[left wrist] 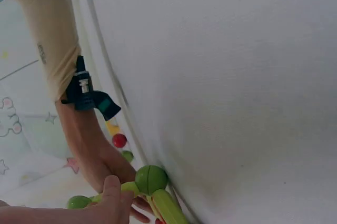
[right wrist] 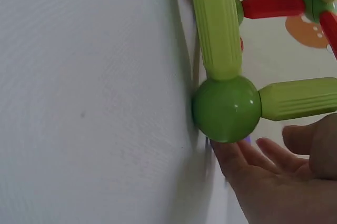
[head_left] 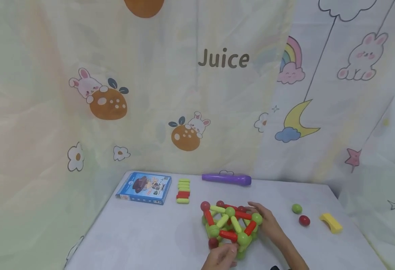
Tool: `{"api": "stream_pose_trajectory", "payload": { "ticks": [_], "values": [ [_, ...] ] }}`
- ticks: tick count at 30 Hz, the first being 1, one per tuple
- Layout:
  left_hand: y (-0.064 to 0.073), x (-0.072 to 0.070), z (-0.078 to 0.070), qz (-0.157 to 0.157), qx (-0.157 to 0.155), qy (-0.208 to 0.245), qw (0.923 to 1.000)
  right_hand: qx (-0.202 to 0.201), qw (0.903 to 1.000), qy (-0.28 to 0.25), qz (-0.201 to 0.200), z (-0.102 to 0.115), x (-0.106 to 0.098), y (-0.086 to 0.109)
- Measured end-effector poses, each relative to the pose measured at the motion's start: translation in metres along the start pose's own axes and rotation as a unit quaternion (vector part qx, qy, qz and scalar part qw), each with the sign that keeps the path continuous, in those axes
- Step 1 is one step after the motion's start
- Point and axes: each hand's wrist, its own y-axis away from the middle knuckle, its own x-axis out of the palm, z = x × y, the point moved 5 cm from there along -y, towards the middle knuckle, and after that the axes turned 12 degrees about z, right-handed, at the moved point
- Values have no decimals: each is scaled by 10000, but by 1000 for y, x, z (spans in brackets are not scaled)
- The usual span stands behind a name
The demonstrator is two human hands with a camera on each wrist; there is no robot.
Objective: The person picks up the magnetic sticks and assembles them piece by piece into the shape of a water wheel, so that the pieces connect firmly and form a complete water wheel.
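A magnetic stick-and-ball structure (head_left: 229, 212) of red and lime rods with red and green balls stands at the table's front, slightly right of centre. My left hand (head_left: 220, 257) pinches its near lower edge with curled fingers; in the left wrist view its thumb lies against a lime rod close to a green ball (left wrist: 151, 180). At the structure's right side is my right hand (head_left: 264, 222), fingers stretched out along it. In the right wrist view those fingers (right wrist: 237, 163) reach behind and beneath a green corner ball (right wrist: 226, 109), and the thumb stands apart from it.
On the white table (head_left: 143, 240), a blue picture box (head_left: 147, 187) lies back left, beside a row of lime and red rods (head_left: 183, 191). A purple microphone-shaped stick (head_left: 227, 179) lies at the back. Rightward are a green ball (head_left: 296, 208), a red ball (head_left: 304, 220) and a yellow arched block (head_left: 331, 223).
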Motion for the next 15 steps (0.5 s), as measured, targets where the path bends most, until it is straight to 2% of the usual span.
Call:
{"api": "stream_pose_trajectory", "payload": {
  "ticks": [3,5,8,10,11,12,14,15],
  "values": [
    [1,6,-5,307,-252,-8,9992,209,9985,-482,120,-4,-1,0],
    [3,5,-10,732,-298,-230,9966,328,9975,-590,189,-6,-3,-1],
    [13,-4,-26,1460,-301,-591,9871,483,9969,-573,258,-6,-6,0],
    [21,-16,-42,1812,-106,-708,9808,650,9967,-453,189,-4,-10,5],
    [24,-24,-51,1800,18,-758,9807,746,9964,-389,128,-2,-12,8],
    [26,-34,-60,1640,124,-739,9836,876,9956,-329,56,0,-15,13],
    [25,-60,-73,882,455,-846,9915,1161,9927,-325,-12,4,-17,22],
    [23,-75,-77,309,588,-1056,9922,1295,9909,-376,38,6,-17,27]
  ]
}}
